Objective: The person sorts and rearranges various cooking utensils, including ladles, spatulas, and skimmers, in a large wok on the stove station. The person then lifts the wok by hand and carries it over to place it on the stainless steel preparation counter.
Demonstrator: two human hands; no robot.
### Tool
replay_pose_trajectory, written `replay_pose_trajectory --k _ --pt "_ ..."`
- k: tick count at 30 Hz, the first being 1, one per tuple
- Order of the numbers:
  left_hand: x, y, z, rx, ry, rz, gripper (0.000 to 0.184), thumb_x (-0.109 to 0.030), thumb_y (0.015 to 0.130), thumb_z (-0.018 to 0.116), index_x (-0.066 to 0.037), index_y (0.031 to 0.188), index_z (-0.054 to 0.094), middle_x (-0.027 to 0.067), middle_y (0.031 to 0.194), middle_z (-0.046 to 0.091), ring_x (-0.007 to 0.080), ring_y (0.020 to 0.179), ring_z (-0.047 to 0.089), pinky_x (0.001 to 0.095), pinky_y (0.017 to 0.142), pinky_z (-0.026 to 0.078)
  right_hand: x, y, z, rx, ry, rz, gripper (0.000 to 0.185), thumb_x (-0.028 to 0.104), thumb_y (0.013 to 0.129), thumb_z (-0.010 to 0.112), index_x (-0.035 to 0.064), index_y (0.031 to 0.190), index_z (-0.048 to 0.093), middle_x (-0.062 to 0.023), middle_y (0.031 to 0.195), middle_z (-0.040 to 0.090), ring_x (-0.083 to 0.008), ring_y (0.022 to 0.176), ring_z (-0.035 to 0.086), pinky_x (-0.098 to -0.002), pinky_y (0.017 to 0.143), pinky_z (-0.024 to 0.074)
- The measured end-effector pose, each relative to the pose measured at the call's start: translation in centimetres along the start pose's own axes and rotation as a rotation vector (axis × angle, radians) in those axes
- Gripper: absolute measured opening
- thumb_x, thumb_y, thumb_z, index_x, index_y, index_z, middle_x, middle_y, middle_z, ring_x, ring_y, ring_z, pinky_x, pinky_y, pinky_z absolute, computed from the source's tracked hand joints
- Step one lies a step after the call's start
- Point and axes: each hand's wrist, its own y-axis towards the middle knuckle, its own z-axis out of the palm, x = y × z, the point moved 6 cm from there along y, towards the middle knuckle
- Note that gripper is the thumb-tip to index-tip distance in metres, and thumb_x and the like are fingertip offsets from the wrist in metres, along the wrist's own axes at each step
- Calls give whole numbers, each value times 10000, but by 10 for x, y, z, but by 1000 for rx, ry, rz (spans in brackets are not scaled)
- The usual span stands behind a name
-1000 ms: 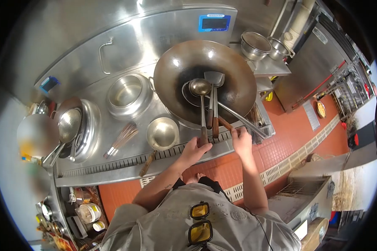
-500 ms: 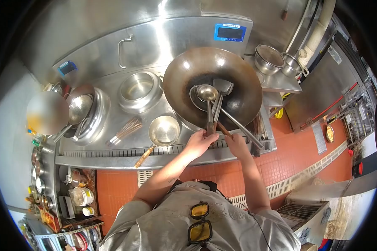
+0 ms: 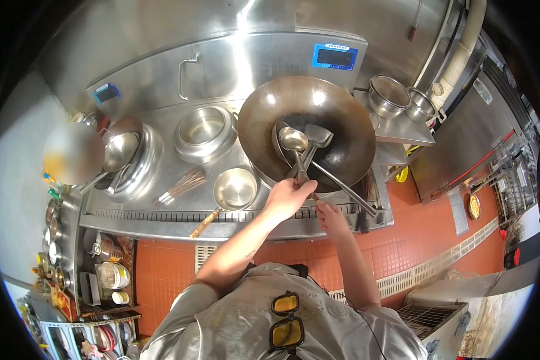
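Head camera shows me the left hand (image 3: 287, 198) closed around the handle of a ladle (image 3: 294, 139), fingers wrapped and thumb lying along it, at the near rim of a big wok (image 3: 348, 126). The ladle's bowl lies straight out beyond that hand, over the inside of the wok, and its handle slants back into the grip. Just beside the bowl, on its right, I see the head of a spatula (image 3: 318, 136); its handle crosses under the ladle's and runs down toward the same hand, though I cannot tell whether the fingers hold it too.

The right hand (image 3: 332, 217) is just beside the left, lower and to the right, outside the wok. Its fingers are curled in, with the tips near a short brown length of handle between the two hands; I cannot make out whose handle it is or whether they grip it. A long metal handle (image 3: 349, 192) rests across the wok's rim, above the right hand and apart from it.

Left of the wok, on the steel counter (image 3: 156, 217), I see a small pan (image 3: 235, 189) with its wooden handle over the front edge, a bamboo brush (image 3: 183, 185) and a round pot (image 3: 201, 127).
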Motion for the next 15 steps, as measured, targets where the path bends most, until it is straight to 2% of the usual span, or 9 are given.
replay_pose_trajectory --k 3,6,7,10,15 --pt "5 -4 -10 -94 -12 21 450 -439 845 605 -11 726 677 77 627 620 188 623 607 343 626 463 -3 0 2 28 48 -4 248 275 979 541 48 881 546 60 617 387 -44 439 321 -220 390 220" --pt "29 6 -11 11 -246 -17 408 -377 863 584 -36 642 615 22 589 552 124 532 504 306 526 385 -7 0 4 39 84 -11 247 276 984 536 51 882 545 58 615 387 -44 429 311 -222 381 217" --pt "31 7 -13 68 -379 -8 374 -320 877 568 -69 601 534 -20 578 478 71 496 399 269 478 303 -7 1 4 45 95 -15 246 276 985 535 51 885 545 58 614 386 -43 428 309 -223 380 217" --pt "34 4 -29 55 -442 -87 338 -294 877 569 -86 615 518 -39 586 446 62 498 368 242 476 290 -10 5 4 67 149 -4 249 278 987 530 53 884 547 56 613 386 -43 428 306 -223 379 217" --pt "47 0 -42 95 -474 -78 245 -256 878 571 -67 723 547 -31 647 475 64 560 409 227 496 326 -6 2 7 36 84 -11 260 285 982 535 49 875 553 57 615 382 -43 437 307 -224 393 222"
